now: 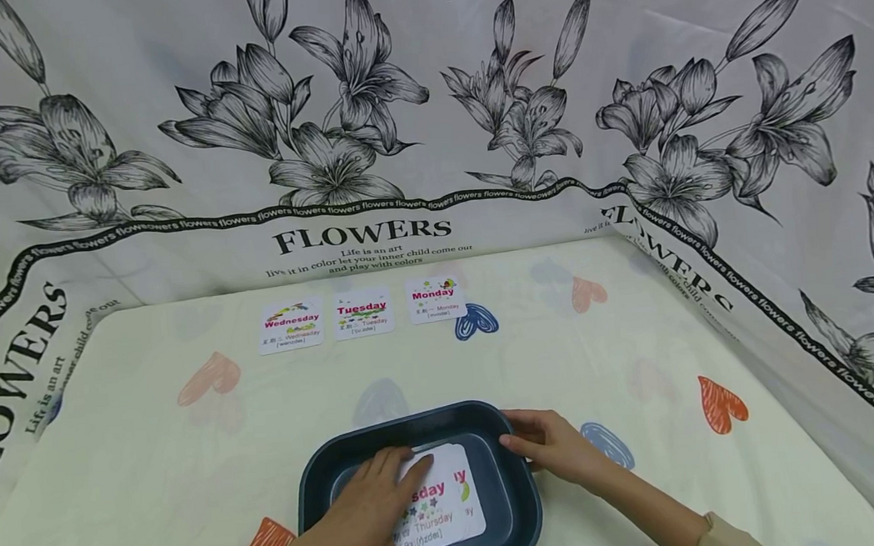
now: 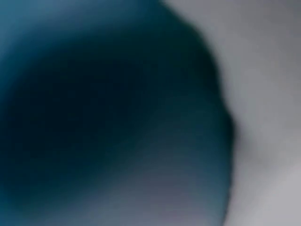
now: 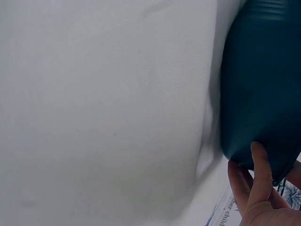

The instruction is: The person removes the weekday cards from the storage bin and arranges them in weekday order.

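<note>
A dark blue-green tray lies at the front of the table, with overlapping white cards inside it. The top card reads Thursday. My left hand reaches into the tray over the left part of the cards, thumb and fingers spread; the left wrist view is too blurred to show its fingers. My right hand grips the tray's right far corner, thumb at the rim and fingers outside. In the right wrist view, that hand holds the tray's corner.
At the back stand in a row a Wednesday card, a Tuesday card and a Monday card. They lie flat on the cream tablecloth with printed hearts. A flower-printed curtain rises behind and at the sides.
</note>
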A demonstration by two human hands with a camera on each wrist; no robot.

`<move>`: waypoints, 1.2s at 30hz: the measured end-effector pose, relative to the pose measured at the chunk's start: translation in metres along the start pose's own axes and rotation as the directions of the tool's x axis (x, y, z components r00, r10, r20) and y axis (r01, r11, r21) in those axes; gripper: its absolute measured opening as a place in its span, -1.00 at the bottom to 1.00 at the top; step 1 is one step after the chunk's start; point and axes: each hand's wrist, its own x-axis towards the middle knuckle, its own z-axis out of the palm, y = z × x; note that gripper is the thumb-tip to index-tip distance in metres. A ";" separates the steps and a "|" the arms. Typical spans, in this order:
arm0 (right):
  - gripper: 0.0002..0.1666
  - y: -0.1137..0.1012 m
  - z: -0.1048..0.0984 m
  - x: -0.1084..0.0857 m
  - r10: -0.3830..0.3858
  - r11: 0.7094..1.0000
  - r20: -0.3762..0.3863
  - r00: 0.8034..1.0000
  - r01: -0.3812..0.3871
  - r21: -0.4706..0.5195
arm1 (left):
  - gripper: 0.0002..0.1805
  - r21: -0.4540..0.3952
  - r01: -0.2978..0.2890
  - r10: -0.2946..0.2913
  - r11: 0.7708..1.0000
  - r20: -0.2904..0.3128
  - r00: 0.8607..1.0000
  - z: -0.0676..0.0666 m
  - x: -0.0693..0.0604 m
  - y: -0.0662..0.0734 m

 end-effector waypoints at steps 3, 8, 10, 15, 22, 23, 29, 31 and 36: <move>-0.41 0.000 0.000 0.000 0.001 1.000 -0.003 1.000 -0.001 -0.002 | 0.21 -0.035 0.005 -0.005 0.999 0.000 1.000 0.000 0.000 0.001; -0.40 0.000 0.001 -0.001 0.005 1.000 -0.005 1.000 -0.005 -0.008 | 0.24 -0.112 0.018 -0.014 0.994 0.031 0.999 -0.001 0.000 0.001; -0.40 0.000 0.001 -0.001 0.005 1.000 -0.005 1.000 -0.005 -0.011 | 0.23 -0.137 0.017 -0.013 0.990 0.033 0.999 -0.001 -0.001 0.001; -0.41 0.000 0.001 -0.001 0.008 1.000 -0.004 1.000 -0.008 -0.018 | 0.20 -0.195 0.024 -0.017 0.981 0.039 0.999 -0.005 -0.003 0.002; -0.41 0.000 0.000 0.000 0.010 0.999 -0.009 1.000 -0.010 -0.031 | 0.14 -0.198 0.040 -0.036 0.979 0.027 0.999 -0.020 -0.003 0.000; -0.41 0.000 0.000 0.001 0.009 0.999 -0.011 1.000 -0.010 -0.033 | 0.14 -0.200 0.046 -0.041 0.979 0.025 0.999 -0.023 -0.003 0.000; -0.43 0.002 0.000 0.002 0.005 0.999 -0.010 1.000 -0.006 -0.042 | 0.09 -0.195 0.053 -0.050 0.979 0.021 0.999 -0.040 -0.008 0.001; -0.43 0.003 0.000 0.002 0.005 0.999 -0.011 1.000 -0.006 -0.046 | 0.07 -0.179 0.058 -0.056 0.982 0.019 0.998 -0.045 -0.010 0.002; -0.43 0.003 0.000 0.002 0.000 0.999 -0.008 1.000 0.000 -0.039 | 0.07 -0.151 0.064 -0.064 0.986 0.004 0.998 -0.055 -0.013 0.001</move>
